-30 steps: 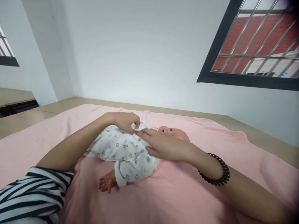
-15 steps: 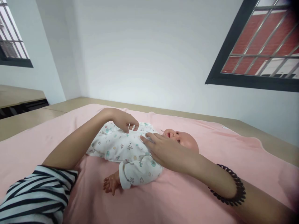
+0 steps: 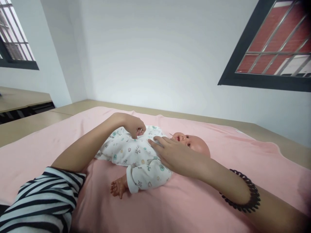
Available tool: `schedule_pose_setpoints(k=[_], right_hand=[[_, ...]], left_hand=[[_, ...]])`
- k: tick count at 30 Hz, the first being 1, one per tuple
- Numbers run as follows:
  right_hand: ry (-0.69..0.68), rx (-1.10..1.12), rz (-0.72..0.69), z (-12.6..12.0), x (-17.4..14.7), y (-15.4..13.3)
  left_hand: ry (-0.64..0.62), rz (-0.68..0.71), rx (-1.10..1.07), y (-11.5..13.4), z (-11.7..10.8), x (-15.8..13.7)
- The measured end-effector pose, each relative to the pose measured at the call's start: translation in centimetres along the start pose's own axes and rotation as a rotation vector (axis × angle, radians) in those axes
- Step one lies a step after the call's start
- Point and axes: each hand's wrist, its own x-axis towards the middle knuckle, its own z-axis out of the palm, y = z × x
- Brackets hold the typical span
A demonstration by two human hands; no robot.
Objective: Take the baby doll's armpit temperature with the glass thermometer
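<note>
A baby doll (image 3: 198, 145) lies on its back with its head to the right, wearing a white printed baby shirt (image 3: 131, 152). Over the front of the shirt my left hand (image 3: 134, 125) is bent down at the wrist, its fingers curled together against the cloth; the fingertips are partly hidden. My right hand (image 3: 171, 152) rests on the doll's upper chest, fingers stretched out and a little apart, holding nothing. It covers the neck and part of the shoulder. The doll's near arm, with its bare hand (image 3: 119, 187), lies out toward me.
A pink blanket (image 3: 206, 200) with soft folds lies under the doll on a wooden tabletop (image 3: 80, 106). Behind stands a white wall (image 3: 155, 58), with barred windows at left and right. Another table (image 3: 21, 97) is at the far left.
The fingers of my left hand have drawn closer together on the shirt. My right hand stays on the chest. The whole view has shifted slightly.
</note>
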Motion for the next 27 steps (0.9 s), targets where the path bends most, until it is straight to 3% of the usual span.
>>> schedule_pose_setpoints(k=[6, 16, 27], right_hand=[[-0.078, -0.022, 0.015, -0.6, 0.1, -0.2], [-0.073, -0.023, 0.019, -0.6, 0.2, -0.2], [0.062, -0.052, -0.036, -0.2, 0.1, -0.2]], left_hand=[[0.032, -0.052, 0.077, 0.6, 0.5, 0.2], [0.021, -0.066, 0.089, 1.0, 0.3, 0.7], [0.022, -0.068, 0.133, 1.3, 1.0, 0.9]])
